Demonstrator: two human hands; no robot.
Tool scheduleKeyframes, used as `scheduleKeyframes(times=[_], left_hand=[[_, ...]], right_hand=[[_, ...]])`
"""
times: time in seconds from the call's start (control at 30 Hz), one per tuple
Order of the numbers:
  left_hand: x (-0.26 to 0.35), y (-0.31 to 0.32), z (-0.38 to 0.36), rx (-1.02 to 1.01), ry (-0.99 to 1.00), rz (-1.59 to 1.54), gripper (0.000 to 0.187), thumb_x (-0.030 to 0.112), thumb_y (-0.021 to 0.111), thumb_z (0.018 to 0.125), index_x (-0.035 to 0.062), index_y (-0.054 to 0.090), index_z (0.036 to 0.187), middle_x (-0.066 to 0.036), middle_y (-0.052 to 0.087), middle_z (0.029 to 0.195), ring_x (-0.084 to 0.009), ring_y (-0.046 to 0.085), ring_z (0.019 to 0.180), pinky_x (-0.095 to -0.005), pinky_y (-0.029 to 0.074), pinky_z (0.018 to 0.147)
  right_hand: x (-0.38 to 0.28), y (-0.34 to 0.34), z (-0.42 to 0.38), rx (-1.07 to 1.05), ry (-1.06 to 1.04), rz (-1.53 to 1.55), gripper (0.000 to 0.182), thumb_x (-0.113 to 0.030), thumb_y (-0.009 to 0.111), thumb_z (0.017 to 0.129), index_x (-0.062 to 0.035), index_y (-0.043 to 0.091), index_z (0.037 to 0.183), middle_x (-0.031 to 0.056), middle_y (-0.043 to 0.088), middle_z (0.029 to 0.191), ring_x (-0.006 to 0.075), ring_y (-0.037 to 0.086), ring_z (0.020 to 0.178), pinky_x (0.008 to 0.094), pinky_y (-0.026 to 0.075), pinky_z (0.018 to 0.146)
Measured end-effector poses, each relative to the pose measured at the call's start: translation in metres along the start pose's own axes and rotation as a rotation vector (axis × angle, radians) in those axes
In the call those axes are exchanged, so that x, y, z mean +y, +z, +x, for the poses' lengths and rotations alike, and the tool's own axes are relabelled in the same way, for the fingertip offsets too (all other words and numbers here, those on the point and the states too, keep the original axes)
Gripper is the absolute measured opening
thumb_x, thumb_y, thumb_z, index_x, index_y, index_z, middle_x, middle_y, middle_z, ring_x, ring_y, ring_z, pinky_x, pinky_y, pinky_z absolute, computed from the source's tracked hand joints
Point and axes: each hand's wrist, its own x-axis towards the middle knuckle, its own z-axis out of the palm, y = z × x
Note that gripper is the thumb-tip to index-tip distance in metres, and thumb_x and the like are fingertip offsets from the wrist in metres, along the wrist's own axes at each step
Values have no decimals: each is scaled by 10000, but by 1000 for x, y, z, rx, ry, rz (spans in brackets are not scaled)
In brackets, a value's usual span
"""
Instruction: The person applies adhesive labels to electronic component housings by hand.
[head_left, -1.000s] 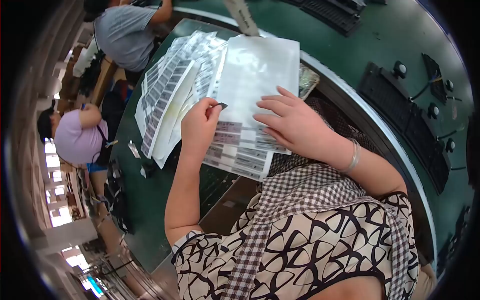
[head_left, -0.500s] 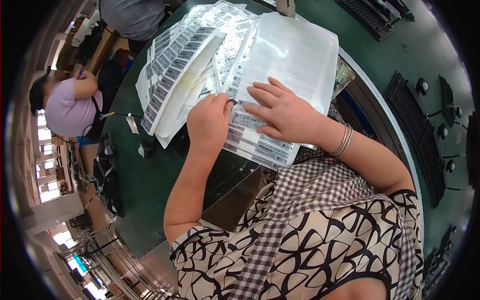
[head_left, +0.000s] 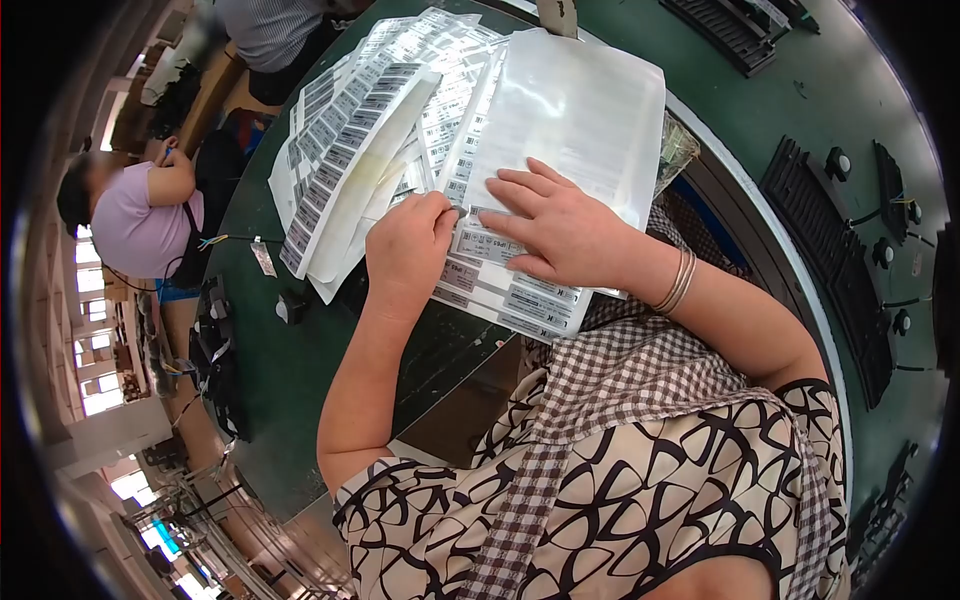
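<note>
A sheet of printed silver labels [head_left: 535, 300] lies in front of me, its upper part covered by a translucent white sheet [head_left: 570, 110]. My right hand [head_left: 580, 235] rests on it with fingers spread flat. At the left edge of the label sheet, my left hand [head_left: 408, 250] is closed in a pinch. A small greyish bit shows at its fingertips, too small to name. Left of the sheet is a loose pile of more label sheets [head_left: 345, 165], some with black barcode-like stripes and one curled up.
The green table [head_left: 330, 370] carries a small dark part [head_left: 290, 307] and a tagged cable [head_left: 263, 257] on the left. Along the right, black strip-shaped fixtures [head_left: 830, 270] with wires lie on another green surface. A seated person [head_left: 145, 215] is at the far left.
The view has shifted slightly. My left hand sits a little further left, still pinched at the sheet's edge. My right hand stays flat on the sheet.
</note>
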Motion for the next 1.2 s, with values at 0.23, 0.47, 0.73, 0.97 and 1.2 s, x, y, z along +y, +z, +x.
scheduleKeyframes(times=[0.23, 0.47, 0.73, 0.97, 1.2], left_hand=[[-2, -2, -2, -34, 34, 25, 114, 152, 673, 842, 62, 605, 829, -109, 591, 751, -323, 603, 708, -427, 470, 622], [7, -2, 1, -37, 54, 32, 186, 157, 729, 810, 32, 591, 800, -117, 566, 706, -316, 566, 655, -410, 441, 596], [11, 4, -3, 8, 36, 29, 203, 137, 765, 771, 34, 591, 764, -89, 558, 663, -264, 547, 595, -368, 425, 567], [85, -89, -13, -409, 416, -710, 234, 153, 817, 692, 47, 609, 707, -55, 566, 635, -226, 546, 585, -331, 400, 558], [106, -117, 23, -47, 26, -738, 165, 14, 758, 770, 12, 605, 832, 27, 523, 692, -57, 459, 611, -207, 351, 568]], right_hand=[[1, 5, 0, 45, -6, 30, 516, -294, 715, 785, -53, 600, 1226, 198, 514, 1316, 343, 441, 1292, 498, 287, 1149], [9, -2, 7, 41, 68, 102, 459, -346, 741, 734, -39, 665, 1068, 141, 583, 1179, 298, 525, 1123, 446, 366, 1019], [29, -12, 33, -136, 269, 303, 448, -422, 583, 904, -25, 706, 1073, 111, 678, 1109, 300, 597, 1052, 404, 459, 927], [37, -26, 41, -243, 463, 567, 510, -469, 498, 948, -14, 714, 1027, 139, 704, 1019, 345, 634, 969, 428, 482, 880], [56, -24, 12, 294, 384, 644, 406, -355, 503, 970, -15, 708, 1050, 137, 706, 1002, 272, 650, 967, 358, 498, 878]])
